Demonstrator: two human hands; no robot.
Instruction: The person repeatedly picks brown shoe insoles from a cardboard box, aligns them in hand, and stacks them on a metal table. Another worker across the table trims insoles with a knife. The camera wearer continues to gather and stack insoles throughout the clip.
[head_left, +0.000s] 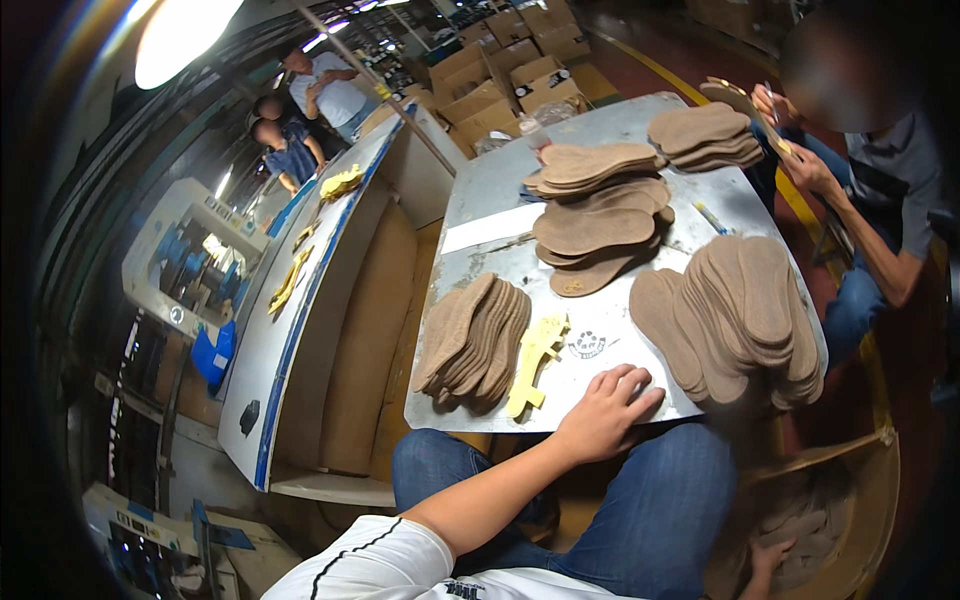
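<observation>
My left hand (608, 412) rests on the near edge of the metal-topped table (480, 412), fingers loosely bent and apart, with nothing held. Beside it lies a yellow flat cut-out piece (538, 365), left of a dark printed mark. Brown shoe insoles stand in fanned stacks: one stack (474, 340) at the near left, a larger one (735, 310) at the near right, another (605, 215) in the middle. Low at the right, my right hand (770, 556) reaches into a cardboard box (875, 500) among dim grey-brown pieces; its fingers are partly hidden and dark.
Across the table's right side, a co-worker holds insoles (745, 105) and a thin tool. More insoles (703, 135) lie at the far right, near a blue-and-yellow pen-like tool (711, 218). A long bench (262, 372) with yellow pieces runs along the left. Cardboard boxes (465, 80) stand behind.
</observation>
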